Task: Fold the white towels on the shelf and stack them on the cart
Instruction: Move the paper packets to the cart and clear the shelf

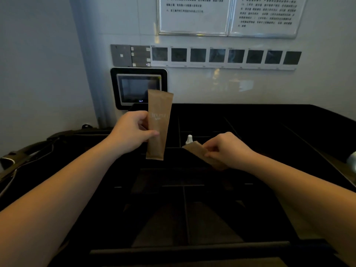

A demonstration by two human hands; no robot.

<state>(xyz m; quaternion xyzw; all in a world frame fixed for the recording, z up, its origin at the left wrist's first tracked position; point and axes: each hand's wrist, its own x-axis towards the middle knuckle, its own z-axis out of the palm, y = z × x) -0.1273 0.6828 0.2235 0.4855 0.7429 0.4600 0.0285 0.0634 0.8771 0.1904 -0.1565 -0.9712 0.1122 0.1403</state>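
- Your left hand (133,132) pinches a brown paper packet (159,124) upright above the dark cart tray (269,128).
- Your right hand (229,149) grips a second brown packet (198,151), tilted low over the tray's compartments.
- A small white bottle (189,139) stands just behind it.
- You have no white towels in view.

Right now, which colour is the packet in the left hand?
Brown kraft paper with pale lettering: the packet held upright by the left hand, head view.

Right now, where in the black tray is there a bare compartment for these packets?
Bare compartments lie behind the left hand and its upright brown packet, and rightward along the black tray. It is crowded around the small white bottle beside the right hand.
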